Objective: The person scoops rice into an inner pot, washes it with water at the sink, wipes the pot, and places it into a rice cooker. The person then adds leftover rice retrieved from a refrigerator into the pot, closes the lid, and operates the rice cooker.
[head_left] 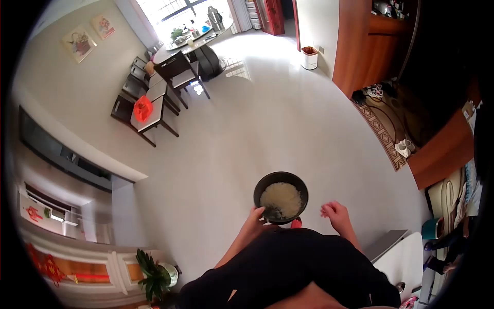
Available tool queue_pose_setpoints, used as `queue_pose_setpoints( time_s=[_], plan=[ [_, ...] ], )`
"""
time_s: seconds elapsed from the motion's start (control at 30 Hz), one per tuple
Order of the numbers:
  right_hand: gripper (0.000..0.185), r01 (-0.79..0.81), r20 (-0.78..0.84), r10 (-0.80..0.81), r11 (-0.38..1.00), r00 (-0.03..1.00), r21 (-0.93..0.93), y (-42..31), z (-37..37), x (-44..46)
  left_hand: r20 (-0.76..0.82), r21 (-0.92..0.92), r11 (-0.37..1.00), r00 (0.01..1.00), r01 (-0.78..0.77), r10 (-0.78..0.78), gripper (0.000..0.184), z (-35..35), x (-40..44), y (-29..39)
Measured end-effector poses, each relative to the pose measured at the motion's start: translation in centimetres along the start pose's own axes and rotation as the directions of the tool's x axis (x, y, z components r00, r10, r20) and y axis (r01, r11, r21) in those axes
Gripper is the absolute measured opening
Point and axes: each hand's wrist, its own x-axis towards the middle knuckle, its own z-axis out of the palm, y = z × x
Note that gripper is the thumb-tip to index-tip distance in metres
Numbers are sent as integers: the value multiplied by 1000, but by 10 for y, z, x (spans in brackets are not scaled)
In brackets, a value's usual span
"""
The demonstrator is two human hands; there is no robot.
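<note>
A round dark pot [259,188] with pale grains [282,198] inside is in front of my body. My left hand [256,216] grips its lower left rim, the thumb over the edge. To the right of the pot, apart from it, my right hand [335,212] hangs with its fingers curled; whatever it may hold is too small to make out. Part of a red shoe or slipper [296,223] shows just below the pot.
Chairs [123,109], one bearing a red bag [143,108], line the left wall near a round table [225,27]. A white bin [309,58] stands far ahead. Shoes [403,148] lie by a patterned mat [378,131] at right. A potted plant [152,275] is lower left.
</note>
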Motion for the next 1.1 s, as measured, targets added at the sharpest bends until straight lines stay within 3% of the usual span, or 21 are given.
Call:
queue_pose_setpoints(
  time_s=[0.07,0.13,0.23,0.33,0.43,0.53,0.7,0.8,0.93,1.03,1.1],
  plan=[
    [17,105,134,-85,983,987,-149,-60,15,84,-75,49,997,995,-63,67,76,12,27,39],
    [17,144,289,-121,988,950,-61,-100,34,164,-134,98,987,981,-130,142,76,16,58,78],
    [17,249,485,-186,966,854,-69,-142,65,278,-195,144,970,955,-197,223,80,23,123,146],
    [17,275,563,-154,952,812,-137,-157,88,381,-242,151,959,931,-241,272,87,25,200,218],
    [17,169,406,-131,984,905,-59,-173,87,465,-236,181,961,939,-210,250,91,37,295,300],
    [17,51,208,-54,998,977,21,-173,57,543,-112,259,940,960,-222,257,93,71,387,385],
    [16,14,-126,-22,998,992,-68,-176,4,676,87,350,919,983,-180,159,94,124,559,505],
    [18,25,-200,-16,999,980,42,-185,-2,775,185,275,953,980,-125,75,93,165,652,550],
    [18,-10,-28,11,999,1000,37,-242,10,938,167,223,974,986,-42,4,80,214,736,614],
    [24,96,85,-70,926,994,-365,-288,17,1058,147,133,991,989,-20,0,73,220,793,662],
    [30,114,216,-52,952,975,-283,-295,26,1145,62,136,991,998,10,-19,70,216,834,705]
  ],
)
